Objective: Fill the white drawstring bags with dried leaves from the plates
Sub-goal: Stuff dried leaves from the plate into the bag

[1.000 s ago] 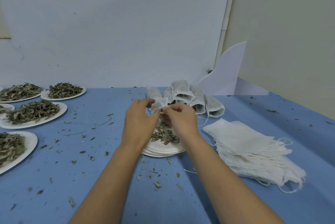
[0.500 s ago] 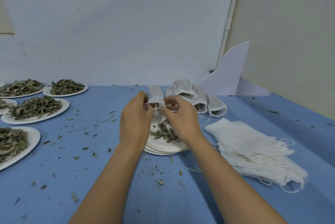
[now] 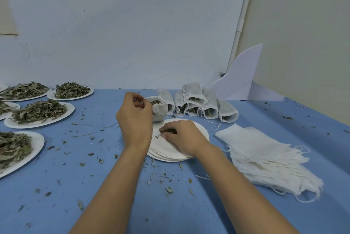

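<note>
My left hand (image 3: pixel 135 120) holds a white drawstring bag (image 3: pixel 159 110) by its rim, mouth up, with dried leaves showing inside. Just below it lies a stack of white paper plates (image 3: pixel 198 135) with only a few leaf crumbs on top. My right hand (image 3: pixel 181 137) rests on that top plate, its fingertips pinching a few leaf bits (image 3: pixel 161 134). Behind the stack lean several filled bags (image 3: pixel 197 101). A pile of flat empty bags (image 3: pixel 265 158) lies to the right.
Several plates heaped with dried leaves (image 3: pixel 39 112) stand along the left of the blue table (image 3: pixel 94 186). Leaf crumbs are scattered over the tabletop. A white curved card (image 3: pixel 244 74) stands at the back right corner against the wall.
My right hand left the bag's mouth and dropped onto the top plate. The leaf heap on that plate is gone; only crumbs lie there. My left hand keeps the bag, now fuller.
</note>
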Tool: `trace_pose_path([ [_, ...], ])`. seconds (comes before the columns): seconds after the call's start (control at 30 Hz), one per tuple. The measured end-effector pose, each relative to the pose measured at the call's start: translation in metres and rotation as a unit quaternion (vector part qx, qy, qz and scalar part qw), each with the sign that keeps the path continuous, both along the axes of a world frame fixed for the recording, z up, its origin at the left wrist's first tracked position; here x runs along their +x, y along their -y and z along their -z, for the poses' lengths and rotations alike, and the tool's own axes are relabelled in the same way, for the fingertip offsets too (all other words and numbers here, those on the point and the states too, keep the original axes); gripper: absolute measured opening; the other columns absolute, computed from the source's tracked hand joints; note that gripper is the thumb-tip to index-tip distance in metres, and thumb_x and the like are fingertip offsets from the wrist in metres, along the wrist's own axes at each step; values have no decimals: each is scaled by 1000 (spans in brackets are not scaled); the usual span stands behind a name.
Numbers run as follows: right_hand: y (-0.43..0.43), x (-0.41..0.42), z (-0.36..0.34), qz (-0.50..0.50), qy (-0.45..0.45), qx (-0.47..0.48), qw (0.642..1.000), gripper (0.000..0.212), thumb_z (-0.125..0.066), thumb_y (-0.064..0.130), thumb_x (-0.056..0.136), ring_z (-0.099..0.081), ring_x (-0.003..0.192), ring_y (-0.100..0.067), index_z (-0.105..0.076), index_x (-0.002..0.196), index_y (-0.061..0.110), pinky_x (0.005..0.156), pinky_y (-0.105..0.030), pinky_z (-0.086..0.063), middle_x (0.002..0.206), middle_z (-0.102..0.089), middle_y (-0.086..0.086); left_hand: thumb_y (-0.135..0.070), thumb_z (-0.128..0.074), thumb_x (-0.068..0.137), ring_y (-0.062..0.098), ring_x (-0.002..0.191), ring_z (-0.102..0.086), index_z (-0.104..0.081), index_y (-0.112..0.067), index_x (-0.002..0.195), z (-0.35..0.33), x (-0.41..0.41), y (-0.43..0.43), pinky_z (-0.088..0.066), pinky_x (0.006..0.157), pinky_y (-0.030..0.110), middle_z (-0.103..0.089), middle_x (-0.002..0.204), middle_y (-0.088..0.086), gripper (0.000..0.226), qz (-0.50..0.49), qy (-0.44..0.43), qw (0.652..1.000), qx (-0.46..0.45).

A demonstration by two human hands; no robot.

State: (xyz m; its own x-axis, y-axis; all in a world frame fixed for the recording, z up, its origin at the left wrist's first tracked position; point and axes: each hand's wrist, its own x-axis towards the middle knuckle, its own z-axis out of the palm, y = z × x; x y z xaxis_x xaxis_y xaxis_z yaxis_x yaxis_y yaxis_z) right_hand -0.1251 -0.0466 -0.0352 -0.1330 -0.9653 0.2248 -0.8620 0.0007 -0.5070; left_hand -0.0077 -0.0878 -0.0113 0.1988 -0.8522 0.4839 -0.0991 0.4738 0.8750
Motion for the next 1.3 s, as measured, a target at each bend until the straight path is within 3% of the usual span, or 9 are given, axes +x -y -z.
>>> trace_pose_path([
  [0.27, -9, -9, -27, 132, 12, -66, 989, 30, -50, 35, 94, -60, 97, -21, -70, 105, 15, 72, -27, -43, 104, -69, -3, -9, -58, 90, 18, 67, -62, -55, -11, 88, 1, 1, 1, -55, 67, 35, -56, 71, -7, 4, -20, 7, 1000, -7],
  [0.37, -15, -17, -43, 192, 6, 23, 981, 33, -45, 26, 93, -53, 77, -27, -48, 66, 9, 58, -28, -39, 74, -57, -7, -9, -58, 91, 24, 72, -64, -54, -12, 89, 1, 1, 2, -56, 68, 37, -57, 72, -6, 5, -16, -10, 1000, 2],
  [0.47, -17, -12, -47, 172, 51, 140, 974, 30, -39, 19, 95, -56, 65, -26, -45, 68, 7, 72, -33, -50, 85, -66, -16, -9, -58, 90, 24, 72, -64, -54, -12, 89, 3, 1, 3, -56, 70, 42, -57, 73, -4, 5, -16, -15, 1000, 7],
  [0.57, -15, -6, -43, 166, 142, 174, 960, 22, -38, 14, 93, -57, 40, -21, -52, 84, 0, 53, -26, -51, 75, -66, -15, -9, -57, 91, 26, 73, -66, -54, -11, 89, 4, 2, 5, -56, 71, 45, -62, 77, 4, 4, -13, -21, 1000, 13],
  [0.73, -5, -3, -35, 148, 245, 82, 955, 25, -47, 11, 88, -67, 87, -34, -62, 92, -9, 85, -48, -55, 95, -67, -24, -9, -57, 90, 28, 74, -66, -55, -10, 90, 5, 2, 6, -55, 72, 46, -63, 79, 6, 2, -13, -25, 999, 15],
  [0.83, -8, -7, -33, 122, 263, 12, 957, 12, -55, 13, 85, -66, 66, -18, -58, 78, 4, 75, -38, -58, 79, -64, -9, -9, -57, 90, 27, 73, -66, -55, -11, 89, 5, 2, 6, -56, 71, 46, -62, 77, 3, 3, -15, -23, 1000, 13],
  [1.0, -7, -12, -22, -20, 7, 55, 998, 57, -58, 21, 84, -15, 143, -17, -44, 138, 32, 112, -36, -19, 154, -24, 1, -11, -57, 91, 26, 74, -66, -54, -13, 88, 5, 3, 7, -56, 71, 42, -60, 74, -2, 4, -24, -32, 999, 13],
  [1.13, 8, 0, -6, -84, -89, 116, 986, 64, -46, 21, 90, 11, 147, -17, -23, 149, 36, 119, -43, -1, 160, 6, 4, -11, -57, 90, 21, 71, -65, -53, -13, 87, 4, 3, 8, -54, 67, 36, -57, 71, -9, 5, -43, -35, 998, 8],
  [1.3, 17, 5, -6, -101, -118, 143, 977, 58, -38, 23, 94, -2, 147, -16, -25, 149, 36, 118, -41, -8, 161, -1, 4, -10, -57, 88, 15, 66, -62, -54, -14, 85, 5, 6, 11, -56, 69, 40, -57, 70, -8, 5, -53, -52, 997, 23],
])
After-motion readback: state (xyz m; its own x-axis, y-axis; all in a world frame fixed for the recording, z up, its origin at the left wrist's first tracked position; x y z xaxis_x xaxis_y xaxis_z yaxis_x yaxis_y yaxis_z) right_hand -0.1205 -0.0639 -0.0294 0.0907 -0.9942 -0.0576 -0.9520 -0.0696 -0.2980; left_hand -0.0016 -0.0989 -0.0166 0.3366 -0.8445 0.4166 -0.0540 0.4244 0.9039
